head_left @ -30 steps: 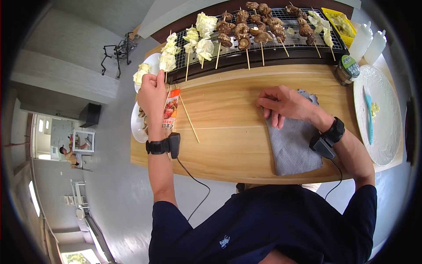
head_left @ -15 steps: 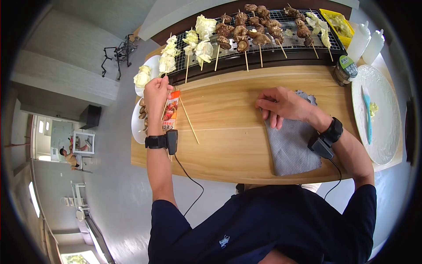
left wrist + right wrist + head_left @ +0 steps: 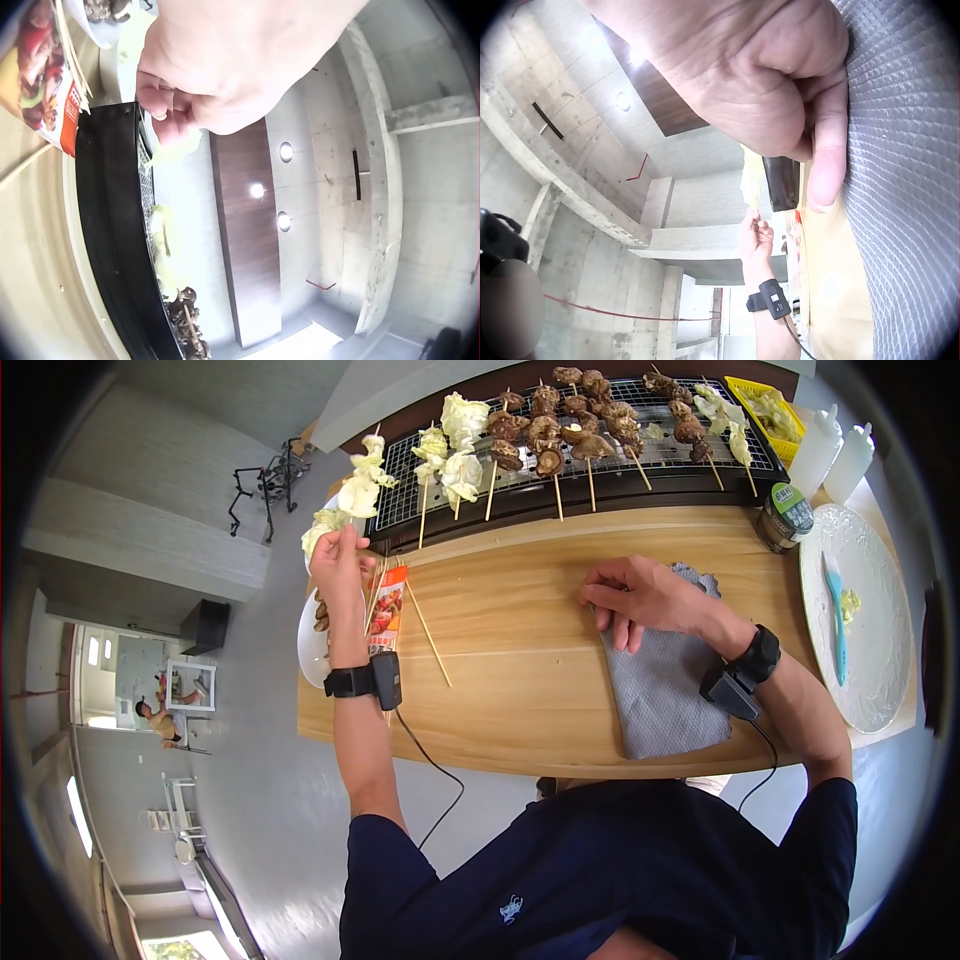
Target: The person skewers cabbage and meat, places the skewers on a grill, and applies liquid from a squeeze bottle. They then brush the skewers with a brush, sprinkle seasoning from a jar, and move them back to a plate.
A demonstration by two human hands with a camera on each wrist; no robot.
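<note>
My left hand [image 3: 342,565] pinches the lower end of a skewer of pale cabbage leaves [image 3: 358,490] at the left end of the black grill [image 3: 530,508]. That skewer leans over the grill's corner, and its leaves overlap the cabbage on the plate behind. In the left wrist view the fingertips [image 3: 174,126] meet, hiding the stick's end. My right hand [image 3: 655,595] rests on a grey folded cloth [image 3: 675,700], fingers loosely bent, with nothing in them. More cabbage skewers [image 3: 464,420] and brown mushroom skewers [image 3: 547,435] lie across the wire rack.
Beside the left forearm are a white plate of mushrooms [image 3: 312,645], a red skewer packet [image 3: 388,605] and a loose stick [image 3: 428,630]. On the right stand a spice jar [image 3: 786,518], squeeze bottles [image 3: 818,452], a yellow basket [image 3: 735,388] and a large plate [image 3: 880,660] with a blue brush [image 3: 837,615].
The left hand dipped slightly toward me, then moved left, shifting the pinched cabbage skewer left over the grill's corner. The right hand has stayed on the cloth.
</note>
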